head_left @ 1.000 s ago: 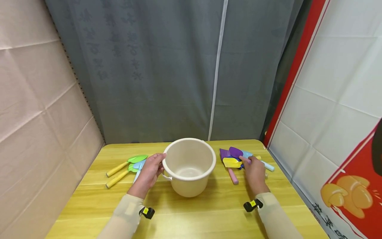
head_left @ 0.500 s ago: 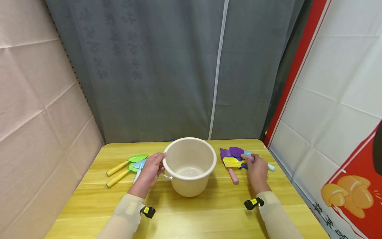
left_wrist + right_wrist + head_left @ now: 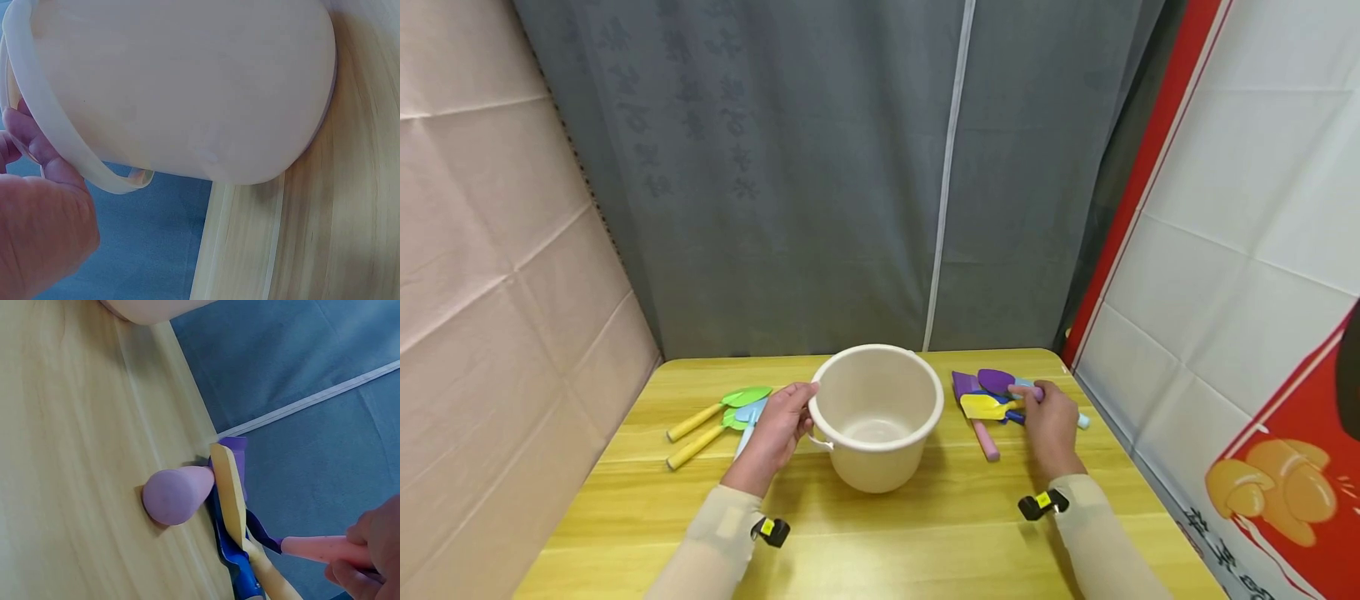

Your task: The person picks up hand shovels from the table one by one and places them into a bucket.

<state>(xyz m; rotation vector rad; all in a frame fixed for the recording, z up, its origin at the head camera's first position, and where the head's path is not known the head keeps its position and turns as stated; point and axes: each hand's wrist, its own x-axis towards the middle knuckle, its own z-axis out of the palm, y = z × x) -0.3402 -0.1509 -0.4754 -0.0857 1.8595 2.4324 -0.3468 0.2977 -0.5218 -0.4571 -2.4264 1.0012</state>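
Observation:
My left hand grips the white bucket at the left of its rim, beside the hanging bail. The left wrist view shows the fingers at the rim and the bucket standing on the table. At the right, my right hand pinches the pink handle of a purple toy shovel. Its blade is over the pile. Under and beside it lie a yellow shovel, a purple shovel with a pink handle, a dark blue shovel and a light blue one, partly hidden, its handle showing.
Left of the bucket lie two green shovels with yellow handles and a light blue shovel, partly behind my left hand. A grey curtain hangs behind the wooden table, with white cloth walls at both sides.
My right hand has shifted slightly right and up, and the purple shovel's pink handle has risen in its fingers. The left hand and bucket stay essentially in place.

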